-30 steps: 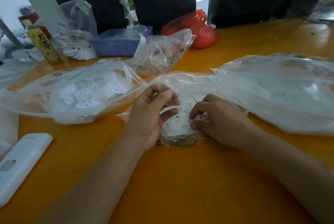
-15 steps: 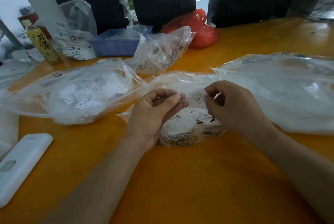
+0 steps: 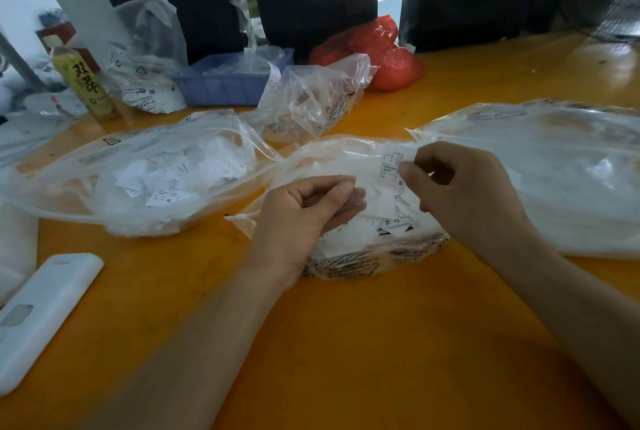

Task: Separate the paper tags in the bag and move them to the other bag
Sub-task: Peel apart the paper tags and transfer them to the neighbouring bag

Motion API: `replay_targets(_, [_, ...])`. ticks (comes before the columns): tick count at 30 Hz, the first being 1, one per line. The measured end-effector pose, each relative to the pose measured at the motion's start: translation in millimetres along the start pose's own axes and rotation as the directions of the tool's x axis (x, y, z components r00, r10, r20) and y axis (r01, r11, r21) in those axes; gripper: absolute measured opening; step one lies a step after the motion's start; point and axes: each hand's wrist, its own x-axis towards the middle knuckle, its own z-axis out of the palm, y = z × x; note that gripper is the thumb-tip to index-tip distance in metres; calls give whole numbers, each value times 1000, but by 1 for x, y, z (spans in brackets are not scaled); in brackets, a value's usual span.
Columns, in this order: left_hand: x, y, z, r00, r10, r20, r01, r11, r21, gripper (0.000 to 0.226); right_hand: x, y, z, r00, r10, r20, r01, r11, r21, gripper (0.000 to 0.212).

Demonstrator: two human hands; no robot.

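Observation:
A small clear bag [image 3: 374, 256] with black print lies in the middle of the orange table, holding several white paper tags [image 3: 391, 221]. My left hand [image 3: 304, 214] rests on this bag's left side, fingers curled on the plastic. My right hand [image 3: 464, 194] is raised above the bag and pinches a white tag [image 3: 393, 166] marked S between thumb and fingers. To the left lies a larger clear bag [image 3: 138, 180] with several white tags inside. Another large clear bag [image 3: 554, 180] with white contents lies to the right.
A white remote-like device [image 3: 41, 315] lies at the near left. At the back stand a yellow-labelled bottle [image 3: 83, 83], a blue tray [image 3: 228, 83], a crumpled clear bag [image 3: 311, 100], a red bag [image 3: 384, 51] and another clear bag [image 3: 149, 58]. Dark fabric hangs behind.
My right hand has risen out of the small bag, lifting one tag up and away from the pile. My left hand has stayed on the bag.

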Motion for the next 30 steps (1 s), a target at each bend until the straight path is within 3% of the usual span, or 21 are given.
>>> replay_targets(3, [-1,-1,0,999,14,44,-17,998,58,20,-1,-4,-3,999,-2,-51,10,990,142,2])
replay_targets(7, [-3,-2,1,996,36,81,-46,990,132,23,-3,-11,-4,997,-15,-77,33,971,235,6])
replay_targets(18, [-3,-3,0,997,57,53,-67,974,216,17,-8,-13,-1,983,-181,-24,182,969,167,8])
replay_targets(23, [-2,-3,-1,997,68,38,-76,948,310,26,-8,-11,0,980,-198,29,194,974,118,4])
replay_targets(30, [-3,-3,-2,997,58,45,-69,944,321,20,-9,-10,1,972,-235,-2,234,967,97,3])
